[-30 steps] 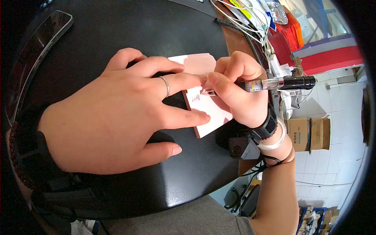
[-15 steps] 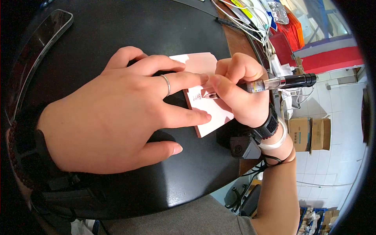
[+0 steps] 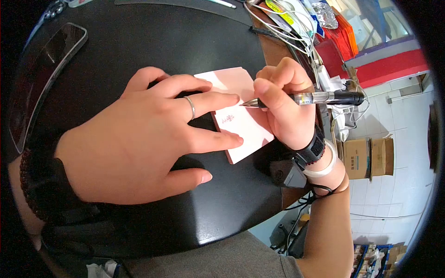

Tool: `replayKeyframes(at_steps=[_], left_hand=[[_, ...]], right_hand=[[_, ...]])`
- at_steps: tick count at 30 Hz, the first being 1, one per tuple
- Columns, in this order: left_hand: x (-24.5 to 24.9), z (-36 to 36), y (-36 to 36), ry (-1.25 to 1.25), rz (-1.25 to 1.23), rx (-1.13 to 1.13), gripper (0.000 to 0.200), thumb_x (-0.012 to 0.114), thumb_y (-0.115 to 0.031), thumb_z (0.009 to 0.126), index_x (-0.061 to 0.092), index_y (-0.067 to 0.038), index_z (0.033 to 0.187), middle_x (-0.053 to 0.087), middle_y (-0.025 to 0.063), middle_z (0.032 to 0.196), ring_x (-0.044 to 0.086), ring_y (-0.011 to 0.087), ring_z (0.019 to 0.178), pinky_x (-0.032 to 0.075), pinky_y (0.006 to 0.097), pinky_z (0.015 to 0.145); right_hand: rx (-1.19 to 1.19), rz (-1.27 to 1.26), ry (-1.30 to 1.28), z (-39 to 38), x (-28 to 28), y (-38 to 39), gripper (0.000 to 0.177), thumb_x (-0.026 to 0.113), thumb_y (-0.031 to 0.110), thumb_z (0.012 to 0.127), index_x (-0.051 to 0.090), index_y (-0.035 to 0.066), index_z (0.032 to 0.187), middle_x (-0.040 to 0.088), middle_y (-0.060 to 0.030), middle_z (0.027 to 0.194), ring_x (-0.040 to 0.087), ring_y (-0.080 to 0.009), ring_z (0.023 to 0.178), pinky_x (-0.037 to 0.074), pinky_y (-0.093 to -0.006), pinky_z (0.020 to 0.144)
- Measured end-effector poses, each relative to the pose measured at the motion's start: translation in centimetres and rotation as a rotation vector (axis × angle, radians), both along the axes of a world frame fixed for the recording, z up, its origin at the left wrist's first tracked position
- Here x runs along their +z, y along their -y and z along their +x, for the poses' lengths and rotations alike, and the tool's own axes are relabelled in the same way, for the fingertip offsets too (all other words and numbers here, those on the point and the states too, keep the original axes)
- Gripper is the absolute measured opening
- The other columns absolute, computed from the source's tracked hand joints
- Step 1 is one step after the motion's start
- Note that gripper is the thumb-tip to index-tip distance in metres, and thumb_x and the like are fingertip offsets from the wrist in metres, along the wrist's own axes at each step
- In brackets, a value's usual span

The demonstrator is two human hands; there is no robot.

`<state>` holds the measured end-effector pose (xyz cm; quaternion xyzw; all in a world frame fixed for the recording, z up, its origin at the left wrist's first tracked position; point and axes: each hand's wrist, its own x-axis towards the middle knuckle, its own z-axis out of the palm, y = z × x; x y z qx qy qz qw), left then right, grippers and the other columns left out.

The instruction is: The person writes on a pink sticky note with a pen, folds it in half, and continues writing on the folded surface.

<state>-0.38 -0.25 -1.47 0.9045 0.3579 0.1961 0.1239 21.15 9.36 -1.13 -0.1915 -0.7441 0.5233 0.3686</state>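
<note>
My left hand (image 3: 134,134) lies palm down with its fingers spread, a ring on one finger. Its fingertips press on a small pad of pink notepaper (image 3: 252,143) on the black table. Between thumb and fingers, my right hand (image 3: 289,109) grips a pen (image 3: 320,98) with a clear barrel and black end. The pen's tip meets the paper close to my left fingertip. A few small dark handwritten marks (image 3: 228,119) show on the pad between two left fingers. A small black camera-like box (image 3: 287,173) sits at my right wrist.
A smartphone (image 3: 48,78) lies at the table's left. White cables (image 3: 296,28), papers and orange folders (image 3: 342,34) crowd the upper right edge of the black table (image 3: 167,37). Cardboard boxes (image 3: 357,160) stand by the tiled wall, and more goods sit at lower right.
The pen tip has shifted up the pad, uncovering the written marks. My right thumb has lifted slightly. The view has shifted a little, and my left hand keeps its spread pose on the pad.
</note>
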Motion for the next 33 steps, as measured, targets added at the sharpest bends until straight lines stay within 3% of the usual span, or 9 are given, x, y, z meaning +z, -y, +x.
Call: replayKeyframes(at_steps=[5, 7, 11, 18, 25, 27, 33], left_hand=[[0.5, 0.0, 0.0, -0.023, -0.008, 0.013, 0.051, 0.067, -0.032, 0.068, 0.058, -0.025, 0.117, 0.040, 0.0089, 0.135, 0.035, 0.0319, 0.123, 0.025, 0.0469, 0.096], [0.6, 0.0, 0.1, -0.033, -0.024, 0.024, 0.050, 0.067, -0.033, 0.069, 0.057, -0.025, 0.117, 0.040, 0.0098, 0.134, 0.033, 0.0326, 0.123, 0.024, 0.0472, 0.096], [0.7, 0.1, 0.1, -0.064, -0.033, 0.022, 0.050, 0.067, -0.034, 0.069, 0.057, -0.026, 0.118, 0.040, 0.0104, 0.133, 0.032, 0.0334, 0.124, 0.023, 0.0479, 0.096], [0.7, 0.0, 0.0, -0.092, -0.018, -0.008, 0.052, 0.067, -0.034, 0.069, 0.057, -0.029, 0.119, 0.039, 0.0136, 0.133, 0.031, 0.0354, 0.123, 0.024, 0.0492, 0.096], [0.6, -0.1, 0.1, -0.069, -0.035, -0.003, 0.052, 0.068, -0.032, 0.068, 0.057, -0.029, 0.119, 0.038, 0.0144, 0.134, 0.032, 0.0354, 0.122, 0.024, 0.0491, 0.096], [0.6, -0.1, 0.1, -0.065, -0.030, -0.002, 0.052, 0.068, -0.032, 0.068, 0.057, -0.028, 0.118, 0.038, 0.0141, 0.134, 0.032, 0.0352, 0.122, 0.024, 0.0491, 0.096], [0.5, 0.0, 0.1, -0.061, -0.028, -0.003, 0.052, 0.069, -0.032, 0.068, 0.057, -0.028, 0.118, 0.039, 0.0130, 0.132, 0.032, 0.0348, 0.122, 0.023, 0.0487, 0.096]], right_hand=[[0.045, -0.079, 0.032, 0.6, 0.8, 0.6, 0.019, 0.059, 0.018, 0.088, 0.050, 0.005, 0.077, 0.049, 0.0047, 0.069, 0.043, -0.0023, 0.059, 0.033, -0.0170, 0.051], [0.050, -0.124, 0.231, 0.6, 1.1, 1.1, 0.019, 0.062, 0.016, 0.086, 0.049, 0.006, 0.076, 0.049, 0.0054, 0.070, 0.043, -0.0008, 0.062, 0.034, -0.0169, 0.053], [0.098, 0.041, 0.167, 0.2, 0.2, 1.0, 0.021, 0.065, 0.006, 0.081, 0.046, 0.007, 0.072, 0.048, 0.0062, 0.067, 0.043, 0.0000, 0.063, 0.035, -0.0175, 0.053], [0.063, 0.125, 0.217, 0.0, 0.3, 1.1, 0.026, 0.064, 0.004, 0.079, 0.044, 0.004, 0.063, 0.050, -0.0009, 0.065, 0.048, -0.0057, 0.062, 0.037, -0.0226, 0.053], [0.088, 0.116, 0.183, 0.1, -0.1, 0.8, 0.025, 0.064, 0.003, 0.078, 0.043, 0.004, 0.063, 0.051, -0.0020, 0.066, 0.050, -0.0075, 0.063, 0.038, -0.0236, 0.054], [0.087, 0.143, 0.287, 0.3, 0.4, 0.8, 0.025, 0.064, 0.002, 0.077, 0.043, 0.004, 0.064, 0.050, -0.0025, 0.066, 0.049, -0.0077, 0.062, 0.037, -0.0235, 0.054], [0.045, 0.067, 0.228, -0.1, 0.3, 1.2, 0.026, 0.064, 0.004, 0.077, 0.043, 0.005, 0.063, 0.046, -0.0011, 0.063, 0.044, -0.0073, 0.058, 0.034, -0.0235, 0.052]])
